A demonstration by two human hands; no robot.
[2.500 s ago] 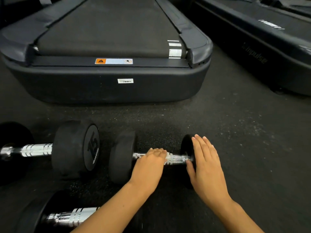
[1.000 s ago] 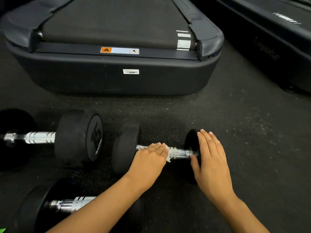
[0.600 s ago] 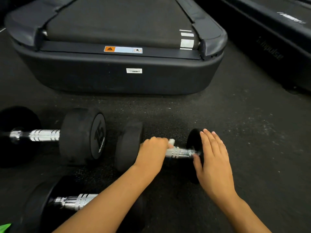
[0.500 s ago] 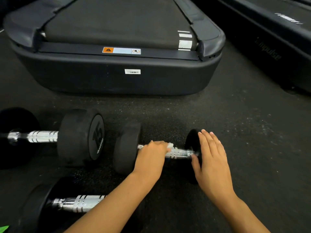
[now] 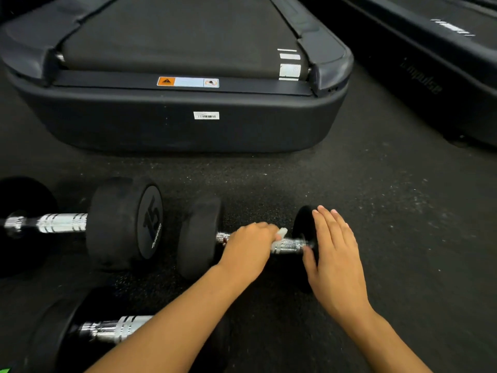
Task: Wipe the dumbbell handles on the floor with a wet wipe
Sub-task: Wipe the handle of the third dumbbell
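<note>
Nearest the camera, at the lower left, a dumbbell (image 5: 80, 329) is seen lying on the dark speckled rubber floor (image 5: 376, 211), its chrome handle partly covered by the left forearm that crosses above it. A small green scrap (image 5: 4, 370) is glimpsed at the very bottom left corner; what it is cannot be told.

Further in, the small dumbbell (image 5: 200, 236) being cleaned is laid across the floor in the middle of the view, its handle running left to right. The left hand (image 5: 248, 250) is curled over the chrome handle (image 5: 289, 244), and the white wet wipe (image 5: 279, 235) is held against the bar beneath the fingers, a bit of it showing at the right edge of the hand. The right hand (image 5: 334, 261) is kept flat with straight fingers, pressed against the outer face of the dumbbell's right end weight (image 5: 302, 224); nothing is grasped by it.

To the left, just beside the small dumbbell, a larger dumbbell marked 15 (image 5: 126, 222) is set on the floor, its handle also running left to right.

Beyond these, the rear end of a black treadmill (image 5: 188, 125) is seen, bearing an orange warning label (image 5: 187, 82) and a white barcode sticker (image 5: 206, 115). A second treadmill (image 5: 430, 76) is placed at the far right
</note>
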